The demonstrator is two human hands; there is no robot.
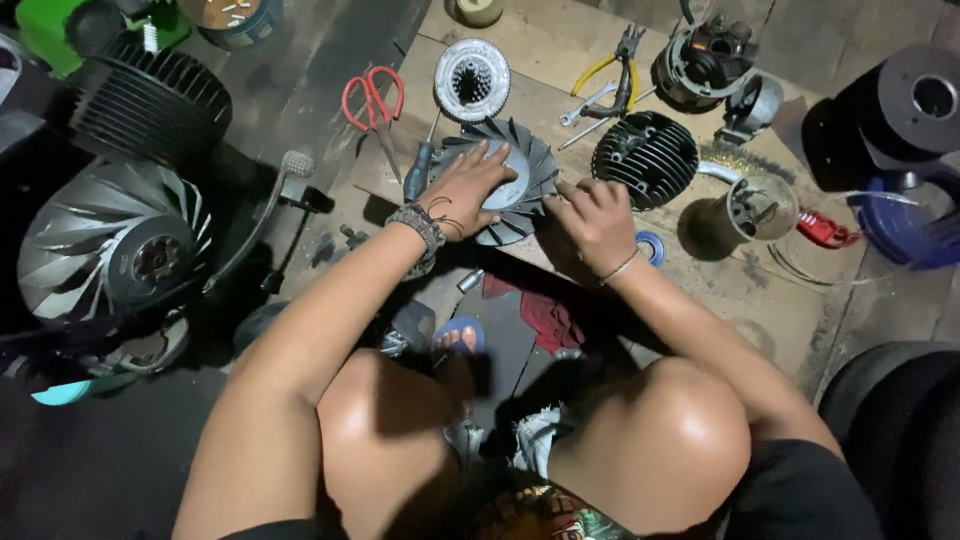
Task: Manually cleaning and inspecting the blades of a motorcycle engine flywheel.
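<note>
1. Head view: the finned fan wheel (505, 180) lies flat on the cardboard sheet (700, 290) on the floor, just ahead of the person's knees. It is round, dull grey metal, with curved blades ringing a paler hub.
2. The left hand (465, 190) rests spread open on the hub, fingers splayed.
3. The right hand (597, 222) is loosely curled at the wheel's right rim, gripping nothing I can make out.
4. Red-handled scissors (374, 100) and a black finned cylinder head (645, 158) lie nearby.

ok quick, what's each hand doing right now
Left hand: open, fingers spread flat on the finned fan wheel.
Right hand: fingers curled at the wheel's right edge; whether it grips cannot be told.
</note>
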